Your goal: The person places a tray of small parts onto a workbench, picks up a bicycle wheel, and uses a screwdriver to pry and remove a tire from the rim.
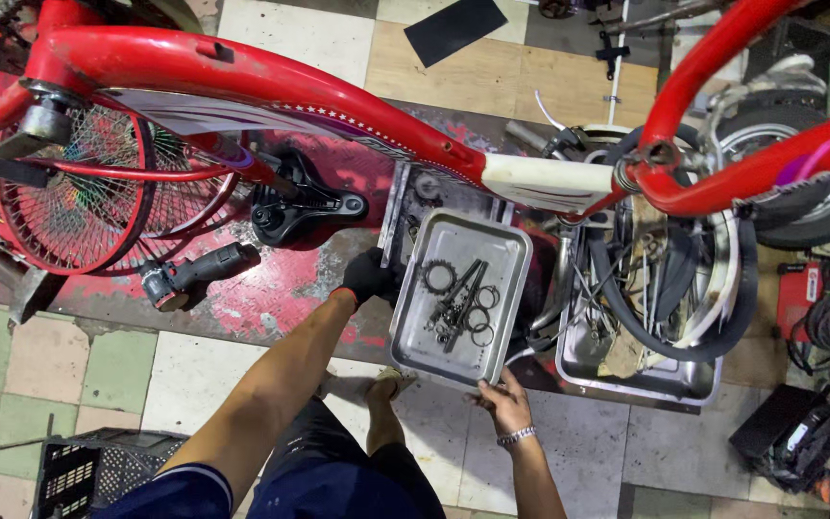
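Head view: metal tray (506,252) of sprocket, rings and small parts at frame centre, left hand (369,276), black-gloved, fingers closed on its left rim, right hand (507,402), bare, fingers curled under its lower edge, red bicycle frame (271,82) above, cordless drill (194,276) centre left.

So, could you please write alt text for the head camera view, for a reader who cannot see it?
Seen from above, a person holds a metal tray of rings, a sprocket and small bike parts, the gloved left hand on its far edge and the bare right hand at its near corner. A red bicycle frame crosses above, over a red-stained workbench.
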